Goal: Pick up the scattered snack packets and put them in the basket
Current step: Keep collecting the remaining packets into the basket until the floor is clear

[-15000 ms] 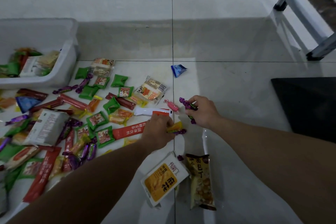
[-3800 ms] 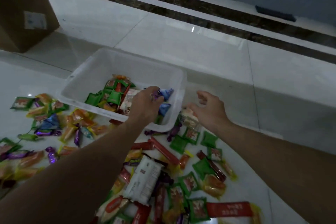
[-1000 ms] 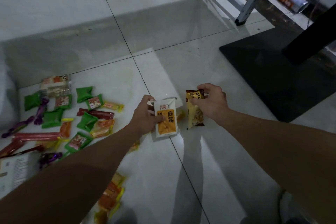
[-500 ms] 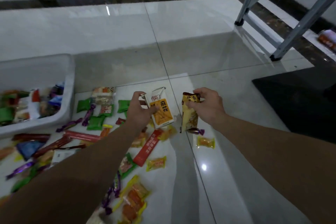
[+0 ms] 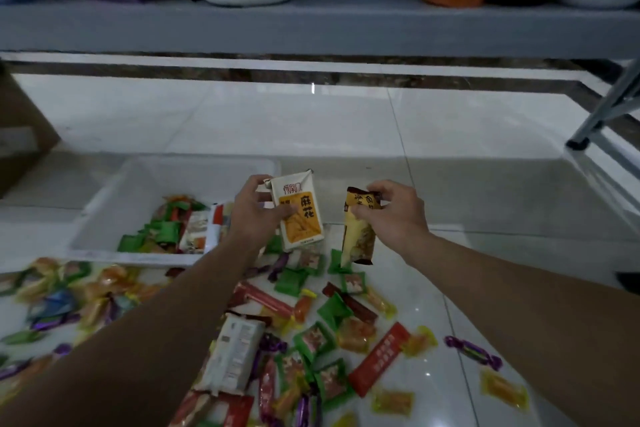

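- Two packets held clear of the floor (image 5: 450, 135), one per hand.
- Left hand (image 5: 256, 215): closed around a white and orange packet (image 5: 299, 215), thumb across the front, packet upright.
- Right hand (image 5: 398, 210): pinched on the top end of a yellow and brown packet (image 5: 358, 236), which hangs down below the grip.
- Basket (image 5: 104, 198): white, far left, partly filled with small packets; left hand just beside its right rim, right hand further right and apart from it.
- Step in hand, as judged: carrying both packets to the basket; neither released yet.
- Next move, as judged: shift both hands left until over the basket opening, then open the fingers and drop. Right hand needs the longer travel.
- Remaining work: many small packets (image 5: 311, 340) scattered on the near floor, including a white pack (image 5: 235, 354) lying flat near centre.
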`<state>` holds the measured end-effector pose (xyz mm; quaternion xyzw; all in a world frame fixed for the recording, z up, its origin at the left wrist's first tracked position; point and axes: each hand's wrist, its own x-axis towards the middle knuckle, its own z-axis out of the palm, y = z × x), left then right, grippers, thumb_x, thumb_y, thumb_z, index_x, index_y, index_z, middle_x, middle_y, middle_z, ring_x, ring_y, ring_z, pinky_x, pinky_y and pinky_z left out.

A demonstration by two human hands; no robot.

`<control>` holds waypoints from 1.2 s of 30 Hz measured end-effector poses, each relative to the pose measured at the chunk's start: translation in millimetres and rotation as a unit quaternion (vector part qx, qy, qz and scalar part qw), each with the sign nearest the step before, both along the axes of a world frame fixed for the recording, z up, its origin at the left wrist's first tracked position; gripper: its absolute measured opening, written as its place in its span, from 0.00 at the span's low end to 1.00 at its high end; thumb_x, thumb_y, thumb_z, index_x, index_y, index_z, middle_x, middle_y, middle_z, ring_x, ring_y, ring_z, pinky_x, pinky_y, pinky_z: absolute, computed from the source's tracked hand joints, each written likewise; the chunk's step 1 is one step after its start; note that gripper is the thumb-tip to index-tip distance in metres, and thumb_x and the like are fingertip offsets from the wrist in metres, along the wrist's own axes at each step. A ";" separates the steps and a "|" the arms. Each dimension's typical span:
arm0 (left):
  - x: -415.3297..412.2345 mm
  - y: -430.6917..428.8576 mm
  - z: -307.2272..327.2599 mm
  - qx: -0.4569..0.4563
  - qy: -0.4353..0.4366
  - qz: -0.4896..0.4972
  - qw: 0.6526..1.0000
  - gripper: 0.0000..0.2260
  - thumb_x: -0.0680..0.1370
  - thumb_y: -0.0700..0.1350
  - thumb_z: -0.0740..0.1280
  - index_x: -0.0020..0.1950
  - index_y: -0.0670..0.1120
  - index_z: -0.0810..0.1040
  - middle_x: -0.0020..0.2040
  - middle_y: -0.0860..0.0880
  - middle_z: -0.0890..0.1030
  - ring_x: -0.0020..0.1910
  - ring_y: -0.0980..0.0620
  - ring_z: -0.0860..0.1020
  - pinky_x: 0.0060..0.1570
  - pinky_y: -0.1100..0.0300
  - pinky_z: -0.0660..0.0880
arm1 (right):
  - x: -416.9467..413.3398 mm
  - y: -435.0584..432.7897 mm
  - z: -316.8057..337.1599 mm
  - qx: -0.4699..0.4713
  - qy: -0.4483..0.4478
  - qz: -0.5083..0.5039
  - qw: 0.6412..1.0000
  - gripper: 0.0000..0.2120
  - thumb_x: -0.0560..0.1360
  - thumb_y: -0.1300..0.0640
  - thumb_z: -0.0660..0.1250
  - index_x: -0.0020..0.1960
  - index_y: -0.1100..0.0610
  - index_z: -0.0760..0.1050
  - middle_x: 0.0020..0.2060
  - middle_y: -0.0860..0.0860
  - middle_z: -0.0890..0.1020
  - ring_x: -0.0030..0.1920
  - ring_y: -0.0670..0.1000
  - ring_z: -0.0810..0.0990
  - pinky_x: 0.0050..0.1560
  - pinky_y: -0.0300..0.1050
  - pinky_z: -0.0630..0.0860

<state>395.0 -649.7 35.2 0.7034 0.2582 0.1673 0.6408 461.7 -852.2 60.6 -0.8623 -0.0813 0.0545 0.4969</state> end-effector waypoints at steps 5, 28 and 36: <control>-10.3 66.9 15.7 -0.022 -0.009 0.060 0.998 0.20 0.69 0.33 0.75 0.57 0.45 0.72 0.48 0.41 0.81 0.40 0.45 0.82 0.36 0.47 0.81 | 3.9 65.7 12.8 -0.009 -0.009 0.040 0.999 0.21 0.68 0.55 0.77 0.59 0.54 0.79 0.56 0.51 0.79 0.54 0.49 0.78 0.51 0.39 0.72; -15.5 153.6 -61.7 0.062 0.103 0.071 0.990 0.23 0.75 0.49 0.71 0.69 0.53 0.70 0.64 0.48 0.76 0.57 0.47 0.78 0.55 0.52 0.77 | 25.9 202.8 -26.1 -0.150 0.044 0.207 0.966 0.34 0.74 0.50 0.70 0.75 0.52 0.60 0.70 0.54 0.68 0.65 0.54 0.72 0.54 0.40 0.69; -1.3 110.2 -34.2 0.147 0.091 0.020 0.985 0.22 0.77 0.52 0.68 0.71 0.53 0.69 0.67 0.48 0.73 0.64 0.48 0.72 0.60 0.53 0.71 | 36.1 119.5 -24.7 -0.173 0.032 0.184 0.967 0.30 0.74 0.51 0.70 0.73 0.52 0.65 0.67 0.53 0.72 0.56 0.51 0.77 0.49 0.36 0.74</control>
